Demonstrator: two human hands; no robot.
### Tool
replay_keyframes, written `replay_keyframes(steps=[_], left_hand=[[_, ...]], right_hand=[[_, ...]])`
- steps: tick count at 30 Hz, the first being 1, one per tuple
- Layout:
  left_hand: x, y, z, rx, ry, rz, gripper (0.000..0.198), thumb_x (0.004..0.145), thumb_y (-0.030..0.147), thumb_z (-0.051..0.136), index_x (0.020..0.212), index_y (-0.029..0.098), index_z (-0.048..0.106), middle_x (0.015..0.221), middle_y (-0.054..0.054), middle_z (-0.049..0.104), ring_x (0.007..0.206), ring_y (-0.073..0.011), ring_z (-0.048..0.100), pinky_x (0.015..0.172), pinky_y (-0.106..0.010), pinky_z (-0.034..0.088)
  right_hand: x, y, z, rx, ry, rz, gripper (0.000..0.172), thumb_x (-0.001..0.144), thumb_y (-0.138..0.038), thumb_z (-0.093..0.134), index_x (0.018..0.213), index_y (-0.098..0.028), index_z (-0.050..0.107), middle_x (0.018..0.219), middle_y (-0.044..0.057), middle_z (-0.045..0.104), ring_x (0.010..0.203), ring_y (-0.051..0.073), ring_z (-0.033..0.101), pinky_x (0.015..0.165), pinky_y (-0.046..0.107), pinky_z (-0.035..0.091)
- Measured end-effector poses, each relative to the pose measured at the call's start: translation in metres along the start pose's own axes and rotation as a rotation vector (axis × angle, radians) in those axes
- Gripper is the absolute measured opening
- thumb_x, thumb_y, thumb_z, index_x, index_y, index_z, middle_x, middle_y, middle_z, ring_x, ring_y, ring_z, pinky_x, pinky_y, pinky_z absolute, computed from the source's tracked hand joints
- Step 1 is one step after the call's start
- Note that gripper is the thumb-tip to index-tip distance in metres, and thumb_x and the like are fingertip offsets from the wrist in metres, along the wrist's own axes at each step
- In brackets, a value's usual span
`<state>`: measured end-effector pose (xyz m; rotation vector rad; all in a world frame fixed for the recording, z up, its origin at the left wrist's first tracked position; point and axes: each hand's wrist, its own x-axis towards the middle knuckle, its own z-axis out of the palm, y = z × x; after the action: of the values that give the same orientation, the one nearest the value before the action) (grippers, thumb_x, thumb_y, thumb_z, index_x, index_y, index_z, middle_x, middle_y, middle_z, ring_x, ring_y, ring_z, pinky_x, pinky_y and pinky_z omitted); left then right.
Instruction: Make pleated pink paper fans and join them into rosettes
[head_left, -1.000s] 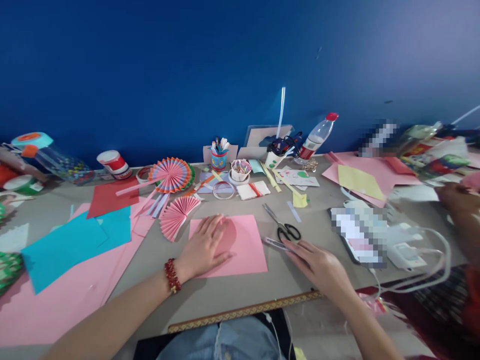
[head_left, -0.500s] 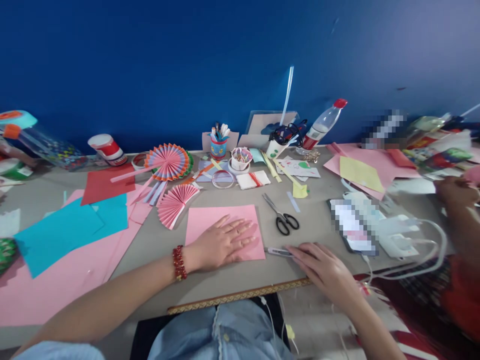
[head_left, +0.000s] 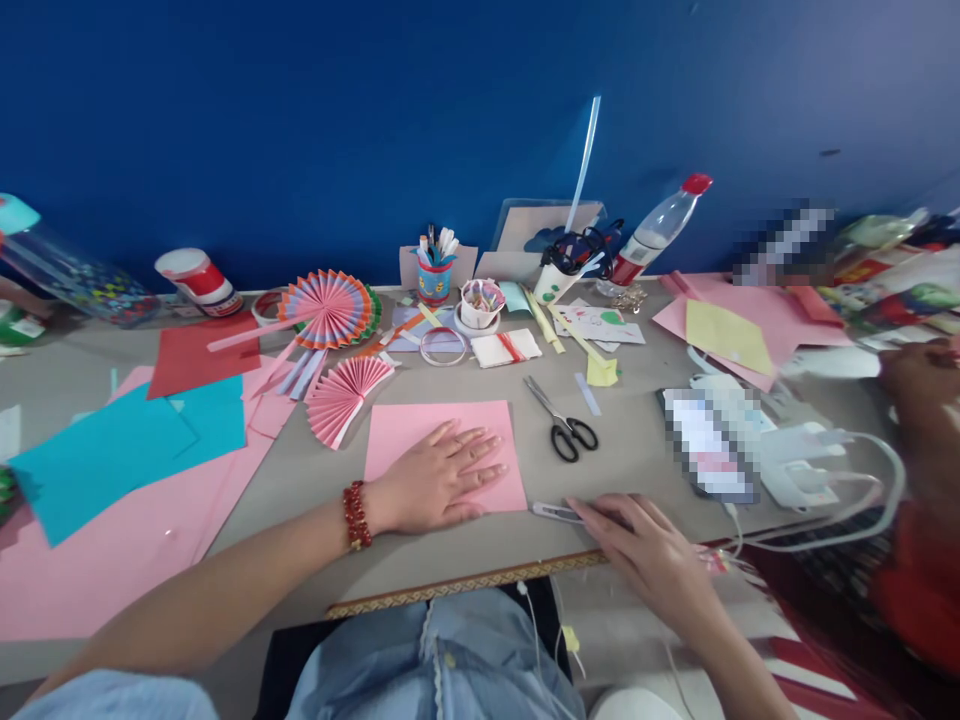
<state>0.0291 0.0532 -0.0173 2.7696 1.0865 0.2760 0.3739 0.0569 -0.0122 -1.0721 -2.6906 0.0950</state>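
Note:
My left hand [head_left: 439, 475] lies flat on a pink sheet of paper [head_left: 397, 425], its fingers stretched toward the right edge. Just right of that sheet's lower corner, a pale utility knife [head_left: 555, 511] points left along the table. Its rear end is under the fingers of my right hand [head_left: 637, 535], which are closed on it; the exact grip is partly hidden. Whether any blade sticks out is too small to tell. Black-handled scissors [head_left: 562, 425] lie beyond the knife, partly spread. A folded pink paper fan [head_left: 347, 400] rests beyond the sheet, to the left.
Blue paper [head_left: 127, 450] and larger pink sheets cover the left side. Behind stand a round paper fan [head_left: 330, 310], a pen cup [head_left: 433, 282] and a bottle [head_left: 656, 235]. A phone [head_left: 709, 445] and cabled power strip [head_left: 795, 460] lie right, near another person's arm [head_left: 919, 400].
My right hand and the utility knife have shifted slightly toward the table's front edge. My left hand stays flat on the pink sheet. The camera view has tilted a little.

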Motion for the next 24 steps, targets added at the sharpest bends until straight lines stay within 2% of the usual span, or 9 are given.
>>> replay_keyframes(steps=[8, 19, 24], left_hand=[[0.000, -0.001, 0.003, -0.004, -0.004, -0.004, 0.057, 0.098, 0.052, 0.037, 0.150, 0.029, 0.037, 0.161, -0.008, 0.027, 0.147, -0.0292, 0.025, 0.119, -0.057, 0.010], [0.000, 0.000, 0.000, -0.021, 0.013, 0.002, 0.058, 0.097, 0.052, 0.039, 0.150, 0.028, 0.036, 0.160, -0.009, 0.029, 0.147, -0.0285, 0.027, 0.119, -0.056, 0.011], [-0.001, 0.001, 0.001, -0.013, 0.011, -0.009, 0.058, 0.097, 0.051, 0.041, 0.150, 0.030, 0.035, 0.161, -0.008, 0.029, 0.147, -0.0287, 0.027, 0.119, -0.056, 0.012]], right_hand=[[0.000, -0.002, -0.002, -0.005, 0.000, -0.044, 0.038, 0.098, -0.019, 0.041, 0.125, -0.025, 0.067, 0.095, 0.008, 0.065, 0.085, 0.018, 0.061, 0.073, 0.027, 0.053], [-0.009, -0.016, -0.004, 0.030, -0.009, 0.022, 0.038, 0.097, -0.022, 0.043, 0.127, -0.029, 0.066, 0.094, 0.007, 0.066, 0.084, 0.019, 0.062, 0.072, 0.027, 0.054], [-0.005, -0.026, -0.001, 0.013, -0.007, 0.017, 0.038, 0.096, -0.021, 0.043, 0.127, -0.026, 0.066, 0.094, 0.008, 0.066, 0.082, 0.019, 0.061, 0.071, 0.028, 0.054]])
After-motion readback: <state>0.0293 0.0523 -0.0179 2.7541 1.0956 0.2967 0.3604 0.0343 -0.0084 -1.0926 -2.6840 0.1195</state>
